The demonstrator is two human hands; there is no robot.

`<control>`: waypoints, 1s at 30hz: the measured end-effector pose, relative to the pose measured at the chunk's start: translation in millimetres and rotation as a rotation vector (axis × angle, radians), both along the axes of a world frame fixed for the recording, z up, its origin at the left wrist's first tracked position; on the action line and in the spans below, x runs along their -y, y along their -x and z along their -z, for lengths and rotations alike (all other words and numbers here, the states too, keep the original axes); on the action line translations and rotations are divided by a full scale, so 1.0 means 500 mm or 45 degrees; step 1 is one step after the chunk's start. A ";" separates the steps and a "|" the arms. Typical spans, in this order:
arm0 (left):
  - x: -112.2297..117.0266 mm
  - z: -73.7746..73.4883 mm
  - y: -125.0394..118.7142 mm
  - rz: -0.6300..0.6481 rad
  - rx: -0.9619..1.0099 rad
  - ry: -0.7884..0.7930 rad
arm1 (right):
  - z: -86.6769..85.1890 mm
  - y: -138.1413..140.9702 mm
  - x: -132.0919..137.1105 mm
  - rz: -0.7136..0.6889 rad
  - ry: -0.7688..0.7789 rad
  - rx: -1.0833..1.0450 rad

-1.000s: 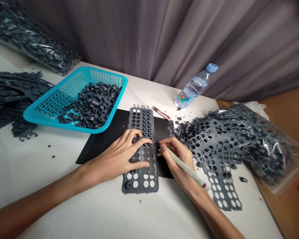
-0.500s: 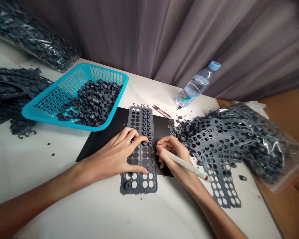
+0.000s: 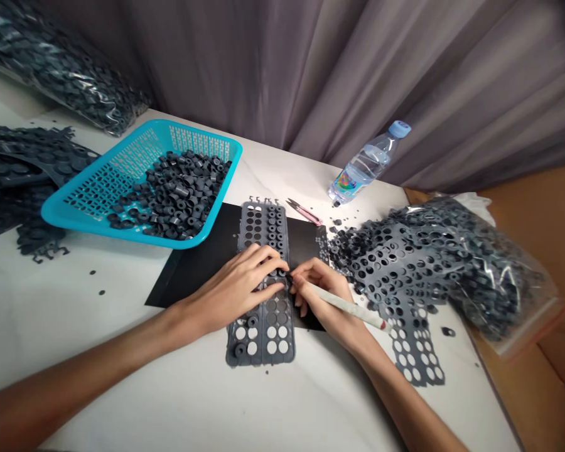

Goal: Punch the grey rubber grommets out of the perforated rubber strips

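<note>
A dark grey rubber sheet (image 3: 263, 295) with rows of round holes and ringed plugs lies lengthwise in front of me, partly on a black mat (image 3: 188, 276). My left hand (image 3: 247, 279) rests across its middle, fingers stretched out. Its thumb and index fingertips are slightly apart beside the right-hand rows of plugs. My right hand (image 3: 322, 285) is closed around a slim, pale pen-like tool (image 3: 348, 304) with a red end. The tool's tip is at the sheet's right edge, close to my left fingertips, and too small to make out.
A blue basket (image 3: 122, 235) of loose plugs stands at the left, near a bulging plastic bag (image 3: 85, 81). Pink-handled snips (image 3: 305, 212) and a water bottle (image 3: 365, 166) are at the back. On the right, punched sheets (image 3: 395, 263) lie against an open bag (image 3: 508, 301).
My left thumb has moved up toward the index finger, and the hand has shifted slightly right, uncovering a plug low on the sheet. My right hand keeps its hold on the tool.
</note>
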State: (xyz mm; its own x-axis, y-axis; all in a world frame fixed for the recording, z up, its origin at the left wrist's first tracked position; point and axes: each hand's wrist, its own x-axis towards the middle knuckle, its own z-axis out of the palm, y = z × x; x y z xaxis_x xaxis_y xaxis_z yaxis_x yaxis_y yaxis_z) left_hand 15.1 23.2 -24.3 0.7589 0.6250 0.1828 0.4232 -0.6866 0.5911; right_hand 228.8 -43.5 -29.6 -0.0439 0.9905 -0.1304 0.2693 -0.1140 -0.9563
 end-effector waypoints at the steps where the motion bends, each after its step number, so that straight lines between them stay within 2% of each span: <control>1: -0.001 0.001 0.001 -0.004 0.009 0.030 | 0.000 0.000 0.000 0.001 0.004 0.006; 11: -0.003 0.000 0.005 -0.036 0.049 0.172 | -0.011 0.005 -0.002 -0.008 0.038 -0.044; 30: -0.006 -0.003 0.005 -0.010 0.018 0.127 | -0.005 0.004 -0.004 -0.002 0.019 -0.019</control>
State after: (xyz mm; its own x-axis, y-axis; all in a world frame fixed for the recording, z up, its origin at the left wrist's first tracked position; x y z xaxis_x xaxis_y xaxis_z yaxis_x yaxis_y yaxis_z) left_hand 12.8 26.2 -22.6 0.7519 0.6464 0.1298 0.4194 -0.6208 0.6623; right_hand 226.8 -41.6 -26.8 -0.0477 0.9884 -0.1445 0.2553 -0.1278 -0.9584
